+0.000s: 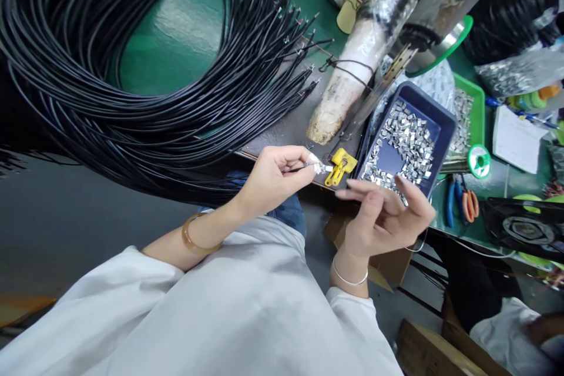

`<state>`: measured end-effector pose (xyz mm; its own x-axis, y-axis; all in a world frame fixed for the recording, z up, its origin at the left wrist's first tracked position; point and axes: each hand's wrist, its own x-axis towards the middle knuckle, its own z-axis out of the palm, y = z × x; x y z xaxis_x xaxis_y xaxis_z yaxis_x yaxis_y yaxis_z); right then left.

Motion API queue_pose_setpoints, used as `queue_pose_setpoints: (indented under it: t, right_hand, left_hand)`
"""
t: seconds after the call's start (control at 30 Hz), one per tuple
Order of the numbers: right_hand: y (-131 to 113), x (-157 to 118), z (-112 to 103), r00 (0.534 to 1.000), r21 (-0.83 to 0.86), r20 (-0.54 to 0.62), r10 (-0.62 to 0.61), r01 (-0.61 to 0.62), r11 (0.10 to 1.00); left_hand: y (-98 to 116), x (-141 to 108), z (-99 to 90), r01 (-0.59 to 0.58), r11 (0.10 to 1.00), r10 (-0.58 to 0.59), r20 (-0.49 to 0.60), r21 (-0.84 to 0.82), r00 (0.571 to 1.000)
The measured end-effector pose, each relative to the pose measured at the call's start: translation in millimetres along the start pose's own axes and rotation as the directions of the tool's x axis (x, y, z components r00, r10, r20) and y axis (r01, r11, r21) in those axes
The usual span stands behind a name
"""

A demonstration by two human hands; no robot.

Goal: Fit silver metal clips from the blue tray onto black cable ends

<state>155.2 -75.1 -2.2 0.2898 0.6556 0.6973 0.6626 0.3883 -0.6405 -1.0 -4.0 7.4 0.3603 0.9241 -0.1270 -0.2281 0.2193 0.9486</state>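
Note:
My left hand (282, 179) is closed in a pinch near the table's front edge, with white tape around a fingertip. Between thumb and finger sits a small silver metal connector (326, 168), with thin wire ends beside it; how the piece joins them is hard to make out. Just beyond its tip is a yellow clip-like fixture (341, 165) on the table edge. My right hand (388, 214) is open, fingers spread, over the front corner of a dark blue tray (444, 123) holding many small metal shells (408, 138). Nothing shows in its fingers.
A large bundle of black cables (176, 117) covers the left side, stripped ends pointing right. A plastic-wrapped tube (348, 76) and solder spool (453, 50) stand behind the fixture. To the right are a green tray (478, 106), pliers (469, 205) and a black fan (524, 226).

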Motion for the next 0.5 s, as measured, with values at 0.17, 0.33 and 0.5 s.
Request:
queue_pose_setpoints:
  t: [0.17,0.33,0.5]
  right_hand:
    - [3,-4,11,0.989,-0.055,0.141,0.032,-0.025,0.998]
    - [4,-3,19,0.987,-0.08,0.157,-0.018,0.031,0.996]
    - [6,1,22,0.988,-0.108,0.139,-0.066,0.081,0.991]
  left_hand:
    - [-4,1,0.4,-0.055,0.996,0.057,-0.033,0.07,0.998]
    - [-8,3,1.8,-0.092,0.987,0.097,-0.032,0.128,0.995]
    - [-9,6,3.2,-0.115,0.984,0.122,-0.048,0.136,0.991]
